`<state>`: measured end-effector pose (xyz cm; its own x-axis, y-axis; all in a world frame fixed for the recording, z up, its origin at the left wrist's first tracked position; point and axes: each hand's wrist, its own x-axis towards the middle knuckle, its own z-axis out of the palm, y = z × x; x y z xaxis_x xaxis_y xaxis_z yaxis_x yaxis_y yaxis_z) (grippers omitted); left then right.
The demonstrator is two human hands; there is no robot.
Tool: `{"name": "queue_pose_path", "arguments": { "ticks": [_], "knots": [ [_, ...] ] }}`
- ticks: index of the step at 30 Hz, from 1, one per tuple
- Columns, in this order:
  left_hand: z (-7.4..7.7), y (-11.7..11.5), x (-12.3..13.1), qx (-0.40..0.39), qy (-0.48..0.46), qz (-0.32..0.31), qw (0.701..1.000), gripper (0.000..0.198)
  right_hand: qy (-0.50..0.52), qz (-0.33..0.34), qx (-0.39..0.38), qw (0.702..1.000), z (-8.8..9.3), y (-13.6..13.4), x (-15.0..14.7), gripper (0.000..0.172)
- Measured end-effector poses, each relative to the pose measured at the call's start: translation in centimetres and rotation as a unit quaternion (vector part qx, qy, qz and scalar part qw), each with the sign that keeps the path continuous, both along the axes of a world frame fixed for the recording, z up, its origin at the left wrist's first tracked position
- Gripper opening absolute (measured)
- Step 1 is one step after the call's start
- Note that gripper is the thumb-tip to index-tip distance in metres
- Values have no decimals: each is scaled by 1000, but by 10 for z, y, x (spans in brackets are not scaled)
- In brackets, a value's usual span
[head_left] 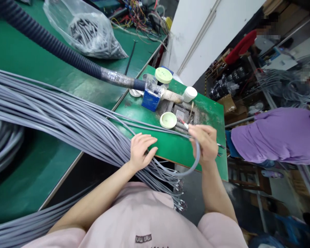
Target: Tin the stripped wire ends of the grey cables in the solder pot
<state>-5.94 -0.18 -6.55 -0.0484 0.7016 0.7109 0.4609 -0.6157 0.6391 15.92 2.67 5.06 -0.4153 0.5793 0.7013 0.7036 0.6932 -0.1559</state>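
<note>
My right hand (pixel 205 143) is closed on a grey cable (pixel 197 156) near its stripped end, where red and white wires (pixel 183 122) stick out. The cable loops down from that hand and back toward the bundle. Those wire tips point at a stained metal block with a small square, shiny pot (pixel 181 114). My left hand (pixel 142 151) lies with fingers stretched on a thick bundle of grey cables (pixel 93 127). Beside the pot sits a shallow pale-green dish (pixel 168 120). A thin stick (pixel 192 108) leans at the pot's far side.
A ribbed black hose (pixel 74 58) ends in a taped nozzle (pixel 172 96) above a blue box (pixel 150 100). Near it stand a white jar (pixel 190 94) and a green-lidded tub (pixel 163 75). A plastic bag (pixel 93 34) lies behind. One person in purple (pixel 276 136) is at right.
</note>
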Motion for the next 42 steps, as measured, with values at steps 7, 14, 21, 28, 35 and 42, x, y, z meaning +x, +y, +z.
{"name": "queue_pose_path", "arguments": {
  "ticks": [7, 14, 21, 28, 35, 42],
  "knots": [
    [35, -25, 13, -334, -286, -262, 859, 44, -139, 115, -7, 984, -16, -72, -23, 30],
    [43, -42, 10, -431, -341, -295, 782, 37, -112, 141, -57, 982, -38, -105, -30, 31],
    [45, -51, 12, -404, -298, -287, 816, 38, -59, 112, -59, 990, -54, -118, -29, 36],
    [46, -55, 16, -366, -242, -281, 853, 38, -21, 117, -59, 991, -61, -125, -28, 37],
    [44, -56, 18, -348, -220, -274, 869, 37, 28, 134, -65, 988, -64, -128, -27, 41],
    [48, -57, 21, -317, -178, -282, 888, 37, 217, -6, -267, 939, -64, -131, -28, 17]
  ]
}}
